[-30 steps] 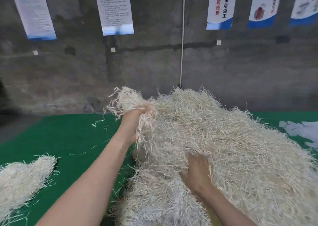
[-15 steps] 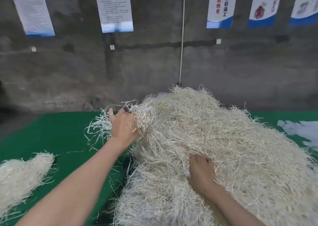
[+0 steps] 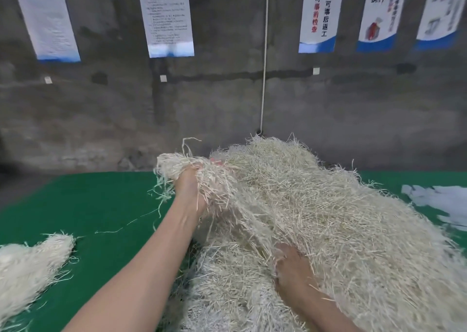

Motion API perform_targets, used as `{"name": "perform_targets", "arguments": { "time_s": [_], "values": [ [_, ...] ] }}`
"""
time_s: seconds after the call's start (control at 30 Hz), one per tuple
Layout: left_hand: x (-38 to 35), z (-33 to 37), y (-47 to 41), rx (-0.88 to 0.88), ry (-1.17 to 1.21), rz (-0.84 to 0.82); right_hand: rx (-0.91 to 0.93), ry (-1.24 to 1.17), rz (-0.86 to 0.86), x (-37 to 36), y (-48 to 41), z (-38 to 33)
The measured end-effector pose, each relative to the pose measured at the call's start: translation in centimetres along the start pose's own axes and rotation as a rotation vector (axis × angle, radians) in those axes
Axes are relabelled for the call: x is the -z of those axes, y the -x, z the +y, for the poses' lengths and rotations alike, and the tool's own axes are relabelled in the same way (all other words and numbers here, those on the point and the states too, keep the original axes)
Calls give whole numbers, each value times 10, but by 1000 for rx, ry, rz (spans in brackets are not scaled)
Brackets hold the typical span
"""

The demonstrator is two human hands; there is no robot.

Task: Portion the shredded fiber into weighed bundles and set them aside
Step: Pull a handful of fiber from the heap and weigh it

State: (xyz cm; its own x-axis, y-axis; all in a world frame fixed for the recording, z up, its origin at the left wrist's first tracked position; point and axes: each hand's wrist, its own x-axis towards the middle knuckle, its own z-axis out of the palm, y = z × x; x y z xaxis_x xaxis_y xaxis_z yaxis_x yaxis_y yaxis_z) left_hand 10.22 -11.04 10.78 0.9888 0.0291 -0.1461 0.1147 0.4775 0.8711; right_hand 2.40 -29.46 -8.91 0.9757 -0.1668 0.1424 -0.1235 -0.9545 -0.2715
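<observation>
Free: bare mat (image 3: 88,205) on your left, between pile (image 3: 341,230) and bundle (image 3: 32,263); only loose strands (image 3: 131,221) lay there. Blocked: pile filled your centre and right, heaped high. Far right: scraps (image 3: 442,200) lay on mat. Behind: wall (image 3: 101,119), cord (image 3: 264,66) hung down it.

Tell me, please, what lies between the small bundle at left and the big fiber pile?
In the head view, bare green mat with a few loose strands; the left forearm crosses above it.

Shredded fiber (image 3: 316,218) pale cream-straw, smaller bundle (image 3: 27,263) whiter, table cover (image 3: 83,205) uniform green, wall (image 3: 101,109) mottled dark grey, posters (image 3: 166,16) white with blue bottom bands, one poster (image 3: 319,16) lettered red and black, blurred patch (image 3: 442,200) possibly pale bluish-white.
</observation>
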Motion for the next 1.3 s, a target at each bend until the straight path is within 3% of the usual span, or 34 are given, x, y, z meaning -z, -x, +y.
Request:
{"name": "perform_targets", "arguments": {
  "time_s": [0.13,0.3,0.37,0.47,0.53,0.7,0.77,0.83,0.9,1.03,1.1,1.17,1.23,1.3],
  "values": [
    [1,22,9,-80,70,0,13,-84,-58,37,5,-16],
    [-2,29,23,-104,-69,0,189,-289,289,125,-7,-68],
    [-6,26,30,-122,-92,-90,239,-424,256,138,-21,-96],
    [-12,34,41,-79,-11,-186,131,-657,147,121,-40,-116],
    [-13,39,40,-66,41,-259,106,-619,136,93,-43,-115],
    [1,50,36,-168,43,-148,26,-277,-101,10,-9,-56],
    [3,64,31,-222,1,-117,20,-263,86,-10,8,-38],
    [0,67,31,-212,-4,-115,50,-162,96,-4,10,-47],
    [-3,58,34,-171,-26,-93,-4,-372,-48,22,4,-68],
    [-1,44,32,-117,-23,-57,110,-861,28,102,-8,-100],
    [-5,44,32,-144,34,-62,204,-912,-81,126,-7,-114],
    [-7,44,35,-153,77,-123,163,-932,-158,135,-9,-123],
    [-3,43,41,-174,-74,-269,110,-1018,-113,142,-15,-127],
    [10,40,43,-216,-534,-416,76,-1081,39,148,-24,-125]
  ]
}}
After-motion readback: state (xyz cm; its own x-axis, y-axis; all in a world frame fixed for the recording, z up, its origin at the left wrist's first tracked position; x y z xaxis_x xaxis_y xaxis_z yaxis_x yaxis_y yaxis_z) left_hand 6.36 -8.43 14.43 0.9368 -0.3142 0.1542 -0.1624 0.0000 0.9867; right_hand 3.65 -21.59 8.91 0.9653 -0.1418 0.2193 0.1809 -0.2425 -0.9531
